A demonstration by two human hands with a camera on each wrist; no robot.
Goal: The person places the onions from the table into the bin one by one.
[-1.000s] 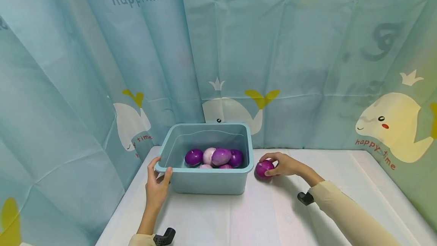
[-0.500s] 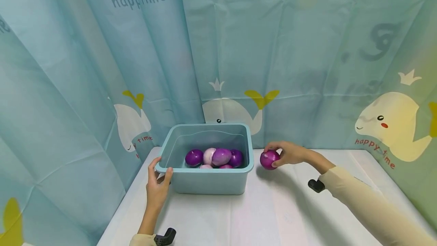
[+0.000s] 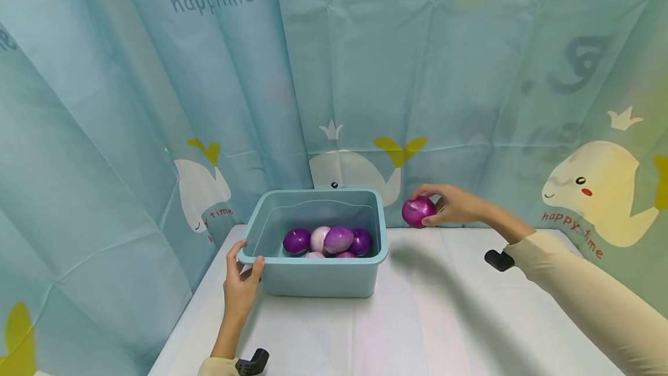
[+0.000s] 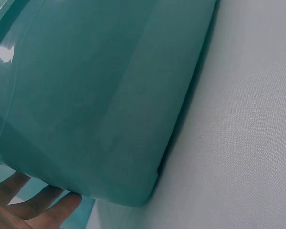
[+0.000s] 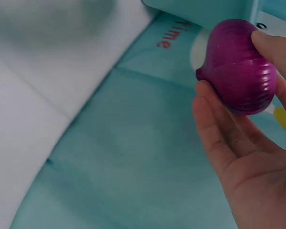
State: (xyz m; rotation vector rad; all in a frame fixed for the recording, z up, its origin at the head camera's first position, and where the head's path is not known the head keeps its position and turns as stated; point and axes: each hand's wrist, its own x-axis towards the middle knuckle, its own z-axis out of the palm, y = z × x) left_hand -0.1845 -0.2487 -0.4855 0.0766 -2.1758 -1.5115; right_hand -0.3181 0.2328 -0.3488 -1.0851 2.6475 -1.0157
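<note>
My right hand [image 3: 459, 205] holds a glossy purple onion [image 3: 417, 212] in the air, right of the bin and above the table. In the right wrist view, thumb and fingers grip the onion [image 5: 238, 67], and its small pointed tip shows. My left hand [image 3: 241, 289] grips the front left corner of a light blue plastic bin [image 3: 318, 280], thumb at the front rim and fingers along the left side. The left wrist view shows several fingers [image 4: 62, 207] against the bin's side. Several dark purple and pale pink rounded pieces [image 3: 338, 240] lie inside, some partly hidden by the front wall.
The bin stands on a white-covered table [image 3: 396, 329]. A blue curtain [image 3: 469, 103] with printed whales hangs directly behind the table and along both sides. The right arm casts a shadow on the tabletop.
My right hand has lifted the onion off the table, moving it up and slightly right. The left hand and the bin stay where they were.
</note>
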